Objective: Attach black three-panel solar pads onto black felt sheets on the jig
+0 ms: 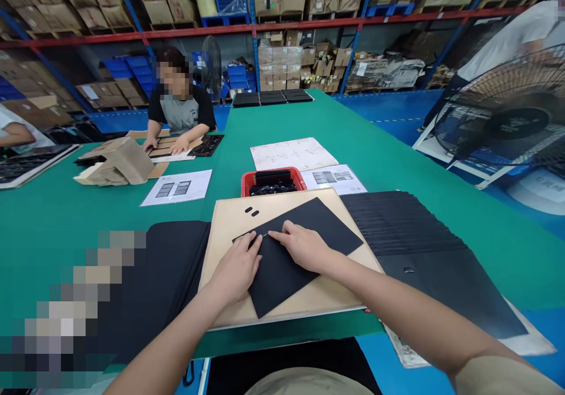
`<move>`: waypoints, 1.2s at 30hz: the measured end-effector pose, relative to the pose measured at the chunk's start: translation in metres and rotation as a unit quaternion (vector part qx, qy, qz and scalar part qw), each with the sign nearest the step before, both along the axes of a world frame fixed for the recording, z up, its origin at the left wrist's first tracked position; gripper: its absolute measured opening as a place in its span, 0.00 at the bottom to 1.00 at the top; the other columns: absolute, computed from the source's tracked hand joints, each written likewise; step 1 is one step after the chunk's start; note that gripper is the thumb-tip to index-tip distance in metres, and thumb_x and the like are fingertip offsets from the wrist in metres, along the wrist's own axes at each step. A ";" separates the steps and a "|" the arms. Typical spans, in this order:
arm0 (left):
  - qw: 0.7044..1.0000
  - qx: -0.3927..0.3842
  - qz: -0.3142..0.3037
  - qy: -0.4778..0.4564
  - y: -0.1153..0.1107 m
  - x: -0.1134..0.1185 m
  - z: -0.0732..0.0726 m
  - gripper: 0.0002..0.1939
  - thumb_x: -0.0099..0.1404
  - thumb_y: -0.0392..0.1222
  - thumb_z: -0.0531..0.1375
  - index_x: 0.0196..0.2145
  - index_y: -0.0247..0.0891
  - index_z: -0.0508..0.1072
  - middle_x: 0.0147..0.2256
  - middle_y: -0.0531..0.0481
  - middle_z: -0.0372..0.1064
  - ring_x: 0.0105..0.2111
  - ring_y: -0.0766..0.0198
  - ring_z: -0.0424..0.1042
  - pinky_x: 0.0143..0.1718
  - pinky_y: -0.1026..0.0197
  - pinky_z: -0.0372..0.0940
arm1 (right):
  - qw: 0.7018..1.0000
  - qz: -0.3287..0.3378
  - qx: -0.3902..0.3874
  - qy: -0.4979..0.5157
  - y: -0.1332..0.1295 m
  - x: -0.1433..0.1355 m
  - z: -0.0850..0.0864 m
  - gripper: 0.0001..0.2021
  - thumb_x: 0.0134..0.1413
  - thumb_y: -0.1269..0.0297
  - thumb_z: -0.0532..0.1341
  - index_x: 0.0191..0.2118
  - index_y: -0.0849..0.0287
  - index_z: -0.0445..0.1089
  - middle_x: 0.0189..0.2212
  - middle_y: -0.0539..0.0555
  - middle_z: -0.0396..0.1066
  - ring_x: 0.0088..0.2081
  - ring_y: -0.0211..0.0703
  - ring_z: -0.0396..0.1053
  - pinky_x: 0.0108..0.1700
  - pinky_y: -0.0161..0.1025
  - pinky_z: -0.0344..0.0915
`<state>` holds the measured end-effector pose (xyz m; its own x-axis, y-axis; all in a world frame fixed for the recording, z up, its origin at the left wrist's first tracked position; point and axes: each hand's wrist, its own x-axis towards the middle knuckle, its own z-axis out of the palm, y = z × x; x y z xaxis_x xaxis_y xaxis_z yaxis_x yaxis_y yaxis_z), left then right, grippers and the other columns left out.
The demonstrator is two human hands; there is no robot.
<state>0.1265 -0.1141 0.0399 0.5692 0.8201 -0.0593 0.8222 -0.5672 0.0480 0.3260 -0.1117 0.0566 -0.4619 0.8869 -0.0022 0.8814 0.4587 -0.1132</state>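
Observation:
A black rectangular sheet (293,283) lies turned at an angle on a tan board (229,318) in front of me. My left hand (237,265) rests on the sheet's left part, fingers stretched out and empty. From the right, my right hand (304,246) presses the sheet with an outstretched index finger, its other fingers bent. Between the fingertips of both hands shows a small pale sliver (265,234), too small to name. Two small black oval pieces (252,211) lie on the board's upper left.
A red basket (244,184) of black pieces stands behind the board. Black sheets are stacked left (163,265) and right (436,271). Printed papers (180,188) lie on the green table (375,159). A co-worker (180,106) sits across; a large fan (507,112) stands right.

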 end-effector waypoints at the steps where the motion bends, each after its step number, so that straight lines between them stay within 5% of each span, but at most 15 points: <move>1: 1.000 -0.018 -0.004 -0.012 0.002 -0.003 0.001 0.28 0.68 0.46 0.51 0.62 0.29 0.56 0.62 0.33 0.52 0.61 0.48 0.54 0.58 0.50 0.56 | 1.000 0.005 0.007 0.004 -0.006 0.001 -0.001 0.19 0.63 0.69 0.51 0.59 0.54 0.63 0.43 0.58 0.67 0.38 0.48 0.68 0.34 0.41 0.65; 4: 0.996 -0.073 -0.034 -0.038 0.002 -0.013 -0.002 0.47 0.58 0.61 0.59 0.65 0.32 0.46 0.66 0.31 0.37 0.65 0.46 0.42 0.60 0.48 0.52 | 0.997 0.065 0.026 0.042 -0.048 -0.001 -0.011 0.23 0.63 0.60 0.55 0.60 0.62 0.60 0.55 0.62 0.63 0.54 0.56 0.60 0.50 0.51 0.63; 8: 0.993 -0.090 -0.056 -0.047 0.001 -0.022 -0.011 0.58 0.52 0.64 0.63 0.66 0.34 0.37 0.66 0.30 0.29 0.65 0.45 0.35 0.62 0.44 0.47 | 0.985 0.144 0.021 0.093 -0.111 -0.003 -0.029 0.35 0.62 0.46 0.51 0.66 0.65 0.47 0.64 0.58 0.47 0.65 0.51 0.42 0.64 0.57 0.43; 14: 0.993 -0.108 -0.051 -0.016 0.004 -0.019 -0.006 0.60 0.50 0.63 0.64 0.66 0.31 0.37 0.66 0.31 0.27 0.65 0.44 0.33 0.62 0.45 0.48 | 0.997 -0.047 -0.033 0.057 -0.109 0.062 -0.037 0.30 0.66 0.54 0.48 0.67 0.60 0.39 0.65 0.59 0.42 0.66 0.54 0.37 0.62 0.68 0.33; 18: 0.991 -0.126 -0.034 -0.007 0.003 -0.018 0.001 0.59 0.50 0.63 0.64 0.66 0.29 0.39 0.66 0.32 0.26 0.65 0.44 0.33 0.62 0.45 0.48 | 0.977 -0.208 -0.034 0.044 -0.084 0.129 -0.038 0.28 0.66 0.52 0.43 0.67 0.59 0.44 0.66 0.56 0.41 0.66 0.51 0.34 0.62 0.65 0.21; 20: 0.991 -0.126 -0.038 -0.012 0.004 -0.019 0.001 0.59 0.51 0.62 0.64 0.66 0.30 0.38 0.66 0.33 0.26 0.65 0.44 0.33 0.62 0.44 0.48 | 0.955 -0.276 -0.031 0.105 -0.075 0.151 -0.038 0.28 0.64 0.52 0.44 0.65 0.60 0.50 0.65 0.56 0.43 0.66 0.51 0.35 0.63 0.61 0.24; 22: 0.991 -0.126 -0.046 -0.016 0.006 -0.017 0.000 0.59 0.51 0.62 0.64 0.66 0.31 0.37 0.66 0.33 0.25 0.65 0.44 0.33 0.61 0.44 0.49 | 0.911 -0.336 -0.035 0.234 -0.068 0.162 -0.037 0.28 0.63 0.51 0.47 0.63 0.59 0.54 0.65 0.57 0.47 0.65 0.50 0.40 0.65 0.56 0.34; 26: 0.988 -0.127 -0.078 -0.033 0.009 -0.003 -0.002 0.58 0.51 0.61 0.64 0.67 0.35 0.35 0.66 0.35 0.25 0.65 0.44 0.33 0.62 0.44 0.49 | 0.713 -0.420 -0.118 0.548 -0.062 0.164 -0.039 0.22 0.57 0.54 0.59 0.56 0.56 0.63 0.57 0.60 0.62 0.58 0.52 0.59 0.56 0.46 0.61; 28: 0.986 -0.131 -0.096 -0.044 0.008 0.010 -0.003 0.58 0.52 0.61 0.63 0.67 0.36 0.34 0.66 0.35 0.25 0.65 0.44 0.33 0.62 0.43 0.48 | 0.644 -0.437 -0.141 0.612 -0.064 0.165 -0.044 0.20 0.53 0.59 0.64 0.50 0.58 0.65 0.47 0.60 0.70 0.50 0.50 0.68 0.46 0.41 0.69; 31: 0.983 -0.138 -0.107 -0.055 0.005 0.030 -0.006 0.56 0.54 0.60 0.63 0.67 0.38 0.35 0.66 0.38 0.26 0.65 0.44 0.32 0.62 0.43 0.48 | 0.598 -0.452 -0.122 0.650 -0.074 0.177 -0.055 0.17 0.48 0.64 0.67 0.45 0.58 0.66 0.35 0.55 0.73 0.37 0.44 0.72 0.37 0.37 0.71; 36: 0.973 -0.124 -0.151 -0.122 -0.001 0.047 -0.013 0.43 0.63 0.57 0.56 0.67 0.45 0.37 0.67 0.47 0.33 0.64 0.48 0.41 0.59 0.47 0.56 | 0.527 -0.483 -0.068 0.696 -0.118 0.234 -0.067 0.18 0.41 0.66 0.71 0.41 0.56 0.69 0.28 0.49 0.72 0.28 0.38 0.70 0.28 0.31 0.68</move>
<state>0.1736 -0.1150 0.0267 0.8038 0.5912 -0.0666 0.5667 -0.7268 0.3880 0.5596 -0.2299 -0.0108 0.5669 0.7452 -0.3512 -0.2850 -0.2227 -0.9323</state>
